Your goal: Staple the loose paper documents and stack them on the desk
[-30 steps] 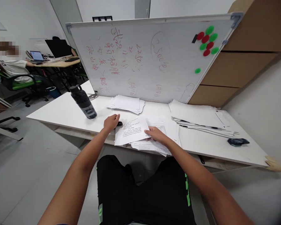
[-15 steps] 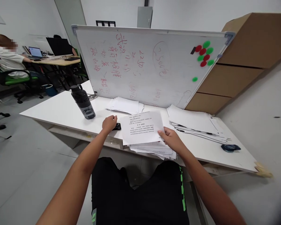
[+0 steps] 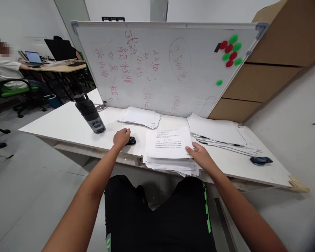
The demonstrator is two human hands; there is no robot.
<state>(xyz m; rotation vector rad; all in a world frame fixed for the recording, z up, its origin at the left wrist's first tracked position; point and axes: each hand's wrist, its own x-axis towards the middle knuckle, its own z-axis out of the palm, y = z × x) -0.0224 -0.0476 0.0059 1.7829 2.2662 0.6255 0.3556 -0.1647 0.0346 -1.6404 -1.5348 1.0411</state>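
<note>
My right hand (image 3: 200, 156) pinches the right edge of a printed sheet of paper (image 3: 168, 144), thumb on top. That sheet lies over a thick stack of papers (image 3: 170, 165) at the desk's front edge. To the left, my left hand (image 3: 121, 138) is closed over a small black stapler (image 3: 131, 140) on the desk. Only the stapler's right end shows beyond the fingers; the rest is hidden. A gap separates the sheet's left edge from the stapler.
Behind the hands lies a smaller paper pile (image 3: 140, 116). At right are a larger pile (image 3: 216, 131) and a dark object (image 3: 261, 160). A black bottle (image 3: 90, 113) stands at left. A whiteboard (image 3: 157, 70) and cardboard boxes (image 3: 273, 77) line the back.
My right hand has drawn the sheet rightward, away from the stapler and over the stack. My left hand stays closed at the stapler. The view has shifted slightly.
</note>
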